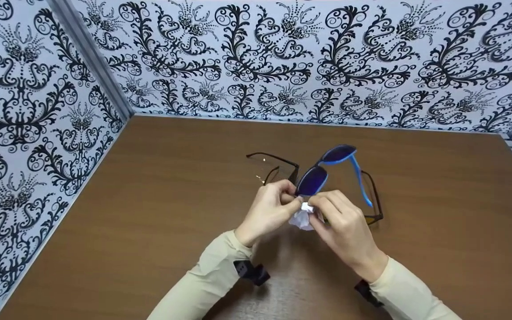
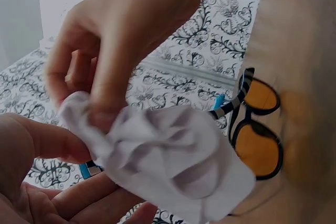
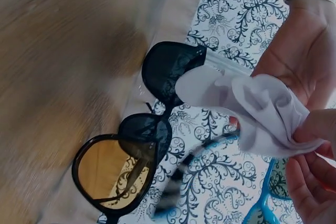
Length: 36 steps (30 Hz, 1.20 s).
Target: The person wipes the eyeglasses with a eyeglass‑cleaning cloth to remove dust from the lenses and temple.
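Observation:
Sunglasses [image 1: 312, 180] with dark bluish lenses and blue temples are held up over the table, tilted. My left hand [image 1: 270, 212] grips them at the near end, by the lower lens, with thumb and fingers. A white wiping cloth [image 1: 301, 220], crumpled, is pinched between the thumb and fingers of my right hand [image 1: 345, 226], close to the left thumb. The cloth [image 2: 173, 156] spreads wide in the left wrist view and covers part of the sunglasses. In the right wrist view a blue frame [image 3: 263, 203] shows below the cloth.
Orange-lensed glasses [image 2: 258, 151] with a black frame lie on the brown table [image 1: 149, 200], partly behind my right hand in the head view. Black sunglasses [image 3: 170, 72] lie beside them. A thin black temple [image 1: 278, 158] reaches left. Patterned panels [image 1: 282, 44] enclose the table.

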Each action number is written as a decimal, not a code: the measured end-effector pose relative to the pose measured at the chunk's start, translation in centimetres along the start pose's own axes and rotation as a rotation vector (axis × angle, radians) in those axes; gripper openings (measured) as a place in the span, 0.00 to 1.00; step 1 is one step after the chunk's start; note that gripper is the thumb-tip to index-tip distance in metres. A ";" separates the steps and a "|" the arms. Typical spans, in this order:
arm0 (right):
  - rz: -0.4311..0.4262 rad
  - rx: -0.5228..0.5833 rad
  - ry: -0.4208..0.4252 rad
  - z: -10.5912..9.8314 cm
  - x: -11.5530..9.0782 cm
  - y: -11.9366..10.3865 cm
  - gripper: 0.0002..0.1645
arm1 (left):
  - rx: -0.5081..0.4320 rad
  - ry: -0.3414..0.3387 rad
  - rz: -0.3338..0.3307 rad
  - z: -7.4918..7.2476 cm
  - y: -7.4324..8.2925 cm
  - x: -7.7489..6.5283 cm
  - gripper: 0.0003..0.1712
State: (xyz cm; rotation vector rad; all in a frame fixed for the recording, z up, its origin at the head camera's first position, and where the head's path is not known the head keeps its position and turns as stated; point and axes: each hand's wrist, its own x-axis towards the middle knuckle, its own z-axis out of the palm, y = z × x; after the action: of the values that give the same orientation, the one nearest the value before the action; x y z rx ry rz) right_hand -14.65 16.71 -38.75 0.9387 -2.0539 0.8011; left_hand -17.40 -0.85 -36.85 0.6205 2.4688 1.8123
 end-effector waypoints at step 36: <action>0.036 -0.145 -0.066 -5.4 -3.3 4.3 0.12 | -0.178 0.243 -0.096 -10.9 1.0 -0.2 0.05</action>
State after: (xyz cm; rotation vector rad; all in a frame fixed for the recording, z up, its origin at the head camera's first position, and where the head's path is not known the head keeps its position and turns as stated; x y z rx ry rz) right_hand -14.66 24.34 -39.45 0.8597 -2.1599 0.6376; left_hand -19.57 -10.61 -32.36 0.2826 2.3864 2.1513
